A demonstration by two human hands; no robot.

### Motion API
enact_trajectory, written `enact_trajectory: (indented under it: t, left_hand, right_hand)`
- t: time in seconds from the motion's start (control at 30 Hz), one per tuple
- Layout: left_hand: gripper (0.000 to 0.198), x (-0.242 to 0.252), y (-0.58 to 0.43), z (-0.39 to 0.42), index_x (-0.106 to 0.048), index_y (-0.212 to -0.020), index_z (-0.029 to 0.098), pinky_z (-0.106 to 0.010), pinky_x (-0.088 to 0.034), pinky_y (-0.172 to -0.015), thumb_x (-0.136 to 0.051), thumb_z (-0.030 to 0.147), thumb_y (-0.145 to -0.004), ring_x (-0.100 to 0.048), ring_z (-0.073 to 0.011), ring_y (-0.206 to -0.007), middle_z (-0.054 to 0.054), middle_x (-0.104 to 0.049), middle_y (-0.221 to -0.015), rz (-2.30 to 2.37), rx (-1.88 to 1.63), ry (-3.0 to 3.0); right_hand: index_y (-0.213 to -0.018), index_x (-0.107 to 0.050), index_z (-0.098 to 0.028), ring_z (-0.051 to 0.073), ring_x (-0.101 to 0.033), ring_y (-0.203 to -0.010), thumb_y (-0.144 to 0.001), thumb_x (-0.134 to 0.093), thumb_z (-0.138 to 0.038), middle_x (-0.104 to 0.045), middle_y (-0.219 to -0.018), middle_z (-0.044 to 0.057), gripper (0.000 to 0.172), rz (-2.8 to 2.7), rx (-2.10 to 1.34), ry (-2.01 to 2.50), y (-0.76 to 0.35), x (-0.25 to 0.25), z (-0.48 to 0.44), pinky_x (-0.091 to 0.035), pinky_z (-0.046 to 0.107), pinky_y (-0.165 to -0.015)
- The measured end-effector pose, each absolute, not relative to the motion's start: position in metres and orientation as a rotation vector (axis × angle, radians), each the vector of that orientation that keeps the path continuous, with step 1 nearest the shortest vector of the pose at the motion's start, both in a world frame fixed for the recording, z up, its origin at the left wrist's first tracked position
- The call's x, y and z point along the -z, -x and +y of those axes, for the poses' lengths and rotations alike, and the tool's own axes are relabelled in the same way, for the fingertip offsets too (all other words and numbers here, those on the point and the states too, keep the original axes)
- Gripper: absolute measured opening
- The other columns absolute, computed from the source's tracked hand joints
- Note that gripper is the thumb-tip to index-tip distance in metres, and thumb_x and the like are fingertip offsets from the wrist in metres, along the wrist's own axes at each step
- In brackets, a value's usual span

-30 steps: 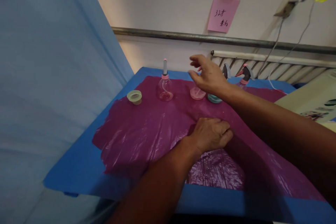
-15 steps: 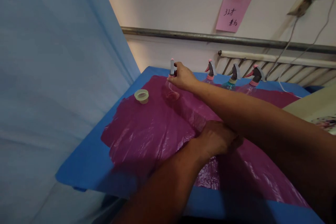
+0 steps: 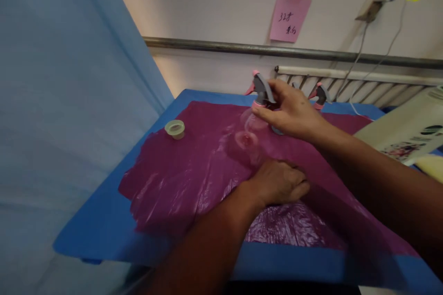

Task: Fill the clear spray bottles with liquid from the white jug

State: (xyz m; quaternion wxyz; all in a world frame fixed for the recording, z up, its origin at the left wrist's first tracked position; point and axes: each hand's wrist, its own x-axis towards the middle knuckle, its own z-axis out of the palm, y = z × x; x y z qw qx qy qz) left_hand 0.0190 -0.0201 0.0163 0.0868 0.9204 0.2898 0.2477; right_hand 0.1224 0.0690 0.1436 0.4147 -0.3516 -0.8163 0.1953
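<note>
My right hand (image 3: pixel 289 108) grips a clear spray bottle (image 3: pixel 255 122) by its neck, just under the grey and pink trigger head. The bottle leans, with its round base toward me and to the left; a small pinkish patch shows at the base. Below it, my left hand (image 3: pixel 282 182) rests with curled fingers on a magenta plastic sheet (image 3: pixel 194 161). Whatever those fingers may hold is hidden. To the left, a small translucent cup (image 3: pixel 175 129) with a wide rim stands on the sheet.
Behind my right hand stands another spray bottle (image 3: pixel 320 97); one more is mostly covered. A large pale container (image 3: pixel 408 129) is at right. The sheet lies on a blue table (image 3: pixel 93 226). A blue curtain (image 3: pixel 69 78) hangs left; a pipe (image 3: pixel 221 47) and radiator line the wall.
My right hand has carried the spray bottle rightward and turned it. It now partly covers the bottles behind. My left hand stays low on the sheet. The view has shifted right.
</note>
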Motion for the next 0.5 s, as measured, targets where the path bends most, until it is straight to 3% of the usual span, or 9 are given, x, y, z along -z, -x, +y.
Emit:
enact_trajectory:
  t: [0.13, 0.23, 0.37, 0.43, 0.5]
  left_hand:
    - [0.053, -0.022, -0.015, -0.02, -0.063, -0.073, 0.023, -0.036, -0.044, -0.061, -0.059, 0.049, -0.119, -0.069, -0.0175, -0.068, -0.002, -0.073, -0.075, 0.724, -1.05, -2.619]
    - [0.055, -0.032, -0.007, -0.015, -0.055, -0.073, 0.024, -0.034, -0.045, -0.065, -0.054, 0.05, -0.121, -0.06, -0.0144, -0.064, 0.001, -0.062, -0.07, 0.788, -1.354, -2.32]
    - [0.036, -0.038, 0.003, -0.002, -0.068, -0.096, 0.023, -0.034, -0.052, -0.079, -0.056, 0.047, -0.12, -0.064, -0.0172, -0.081, -0.002, -0.068, -0.09, 0.979, -1.596, -2.009]
    - [0.026, -0.036, 0.004, 0.003, -0.071, -0.114, 0.023, -0.035, -0.056, -0.087, -0.062, 0.048, -0.116, -0.07, -0.0201, -0.094, -0.004, -0.074, -0.106, 1.033, -1.55, -1.981]
    - [0.03, -0.031, 0.003, 0.005, -0.069, -0.131, 0.023, -0.04, -0.059, -0.1, -0.069, 0.046, -0.111, -0.074, -0.0242, -0.111, -0.008, -0.077, -0.127, 1.032, -1.429, -2.003]
  right_hand:
    - [-0.137, -0.074, -0.029, 0.03, -0.08, -0.102, -0.093, -0.087, -0.045, -0.082, -0.12, 0.007, 0.048, -1.923, -0.517, 0.991, -0.191, -0.141, 0.057, -0.068, 0.05, -0.094]
    - [-0.142, -0.071, -0.03, 0.032, -0.082, -0.111, -0.09, -0.091, -0.047, -0.083, -0.13, 0.009, 0.058, -1.811, -0.619, 1.011, -0.222, -0.124, 0.048, -0.07, 0.052, -0.097]
    - [-0.15, -0.069, -0.032, 0.031, -0.083, -0.116, -0.095, -0.089, -0.047, -0.084, -0.134, 0.008, 0.061, -1.776, -0.655, 1.016, -0.232, -0.099, 0.033, -0.071, 0.055, -0.104]
    - [-0.154, -0.067, -0.032, 0.032, -0.083, -0.12, -0.097, -0.088, -0.045, -0.084, -0.136, 0.008, 0.062, -1.802, -0.622, 1.003, -0.229, -0.088, 0.027, -0.069, 0.056, -0.108]
    - [-0.158, -0.064, -0.031, 0.032, -0.083, -0.123, -0.097, -0.088, -0.041, -0.083, -0.139, 0.009, 0.066, -1.827, -0.597, 1.004, -0.225, -0.079, 0.023, -0.067, 0.057, -0.112]
